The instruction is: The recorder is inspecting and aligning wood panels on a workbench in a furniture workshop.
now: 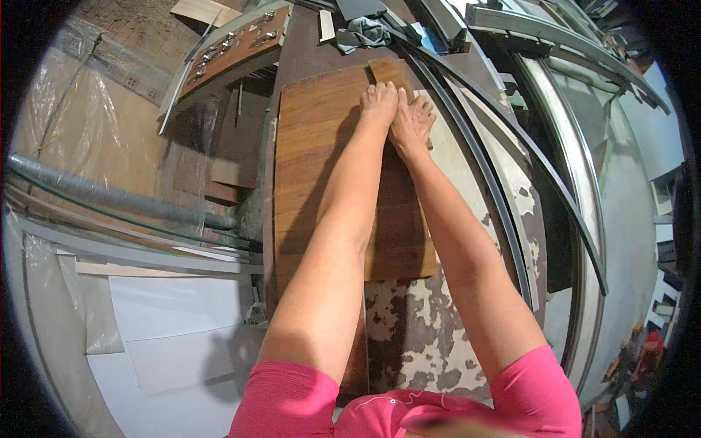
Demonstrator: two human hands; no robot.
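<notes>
My left hand (378, 104) and my right hand (414, 123) are side by side, arms stretched forward, near the far right part of a brown wooden board (314, 146). Beneath them is a smaller wooden block (389, 70); its far end sticks out beyond my fingers, and a brown edge shows beside my right hand. The fingers of my left hand are bent and close together over the block. My right thumb touches the left hand, while its other fingers curl at the block's right side. Much of the block is hidden under both hands.
The board lies on a worn workbench (416, 328) with peeling patches. Long dark metal strips (475, 146) run along its right side. A grey cloth (363, 35) lies at the far end. Left stand a panel with metal fittings (234, 51) and white sheets (182, 306).
</notes>
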